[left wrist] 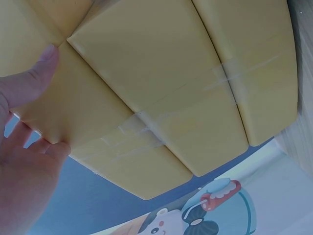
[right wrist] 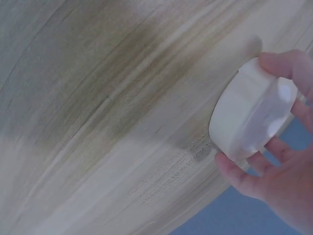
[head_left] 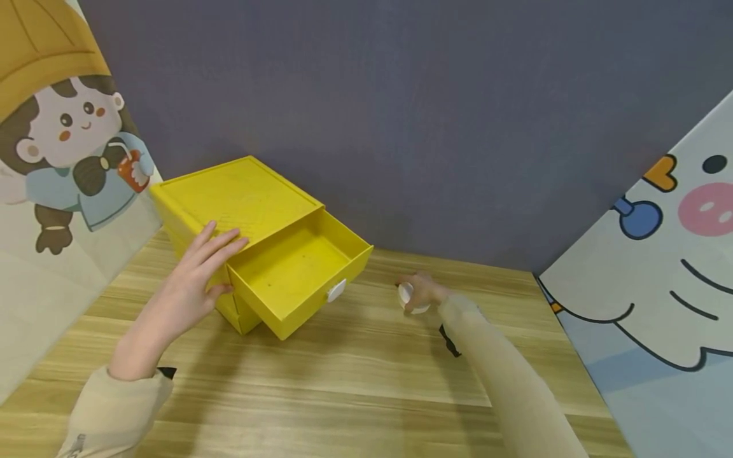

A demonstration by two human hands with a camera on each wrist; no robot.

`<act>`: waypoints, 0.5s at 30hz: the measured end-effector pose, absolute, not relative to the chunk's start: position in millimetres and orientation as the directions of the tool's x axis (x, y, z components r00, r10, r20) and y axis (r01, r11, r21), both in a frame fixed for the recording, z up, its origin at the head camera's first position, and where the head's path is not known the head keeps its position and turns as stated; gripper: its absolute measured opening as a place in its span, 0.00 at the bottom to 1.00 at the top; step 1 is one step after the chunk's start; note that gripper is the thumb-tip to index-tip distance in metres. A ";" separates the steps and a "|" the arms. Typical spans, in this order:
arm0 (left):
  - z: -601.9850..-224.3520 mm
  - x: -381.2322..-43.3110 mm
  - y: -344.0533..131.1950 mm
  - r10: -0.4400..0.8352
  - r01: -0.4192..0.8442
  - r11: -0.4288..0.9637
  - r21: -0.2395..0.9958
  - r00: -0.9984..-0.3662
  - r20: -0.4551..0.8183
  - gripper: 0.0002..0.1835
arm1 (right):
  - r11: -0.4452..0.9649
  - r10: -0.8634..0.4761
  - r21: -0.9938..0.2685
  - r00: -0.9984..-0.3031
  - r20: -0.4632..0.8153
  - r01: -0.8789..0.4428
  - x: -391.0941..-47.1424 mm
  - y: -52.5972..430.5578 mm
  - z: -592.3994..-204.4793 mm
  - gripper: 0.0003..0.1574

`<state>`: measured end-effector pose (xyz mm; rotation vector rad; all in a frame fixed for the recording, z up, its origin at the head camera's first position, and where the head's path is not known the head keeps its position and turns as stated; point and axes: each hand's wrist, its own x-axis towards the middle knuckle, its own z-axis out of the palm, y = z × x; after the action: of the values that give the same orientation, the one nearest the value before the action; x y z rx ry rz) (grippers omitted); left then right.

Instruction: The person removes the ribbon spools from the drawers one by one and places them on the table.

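Note:
A yellow drawer box (head_left: 240, 194) stands on the left of the table, its top drawer (head_left: 298, 270) pulled out and bare inside. A white handle (head_left: 336, 291) sits on the drawer front. My left hand (head_left: 191, 283) rests at the box's upper near edge, extended fingers on the top and thumb against the side (left wrist: 146, 83). To the right of the box, my right hand (head_left: 424, 291) grips a white, round, thick disc-shaped object (right wrist: 239, 107) by its rim, thumb on one side and fingers on the other. The disc is tilted on edge, close over the wooden table.
A dark grey-blue panel (head_left: 366, 127) rises behind the wooden table (head_left: 321, 394). Cartoon-printed panels flank it, a child figure (head_left: 80, 121) at left and a pink-snouted figure (head_left: 658, 254) at right. Clear tape (left wrist: 146, 129) crosses the box's side.

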<state>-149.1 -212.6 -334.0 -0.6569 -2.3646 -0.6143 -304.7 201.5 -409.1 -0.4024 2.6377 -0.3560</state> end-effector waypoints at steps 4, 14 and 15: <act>-334.3 -148.7 -212.2 0.302 0.583 0.768 0.265 -0.694 0.654 0.47 | 0.928 -0.326 -0.310 -0.854 -0.406 -0.207 -300.9 200.3 -408.9 0.49; -334.1 -148.2 -213.9 0.293 0.581 0.760 0.290 -0.705 0.646 0.48 | 0.921 -0.381 -0.234 -0.846 -0.372 -0.312 -292.1 191.4 -397.9 0.56; -333.9 -148.3 -214.2 0.293 0.581 0.760 0.291 -0.706 0.646 0.48 | 0.915 -0.396 -0.229 -0.844 -0.362 -0.331 -291.8 190.5 -396.5 0.56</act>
<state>-148.3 -214.2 -333.9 -0.6529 -2.3695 -0.6513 -291.8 190.5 -396.5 -0.5295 2.6680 -0.2205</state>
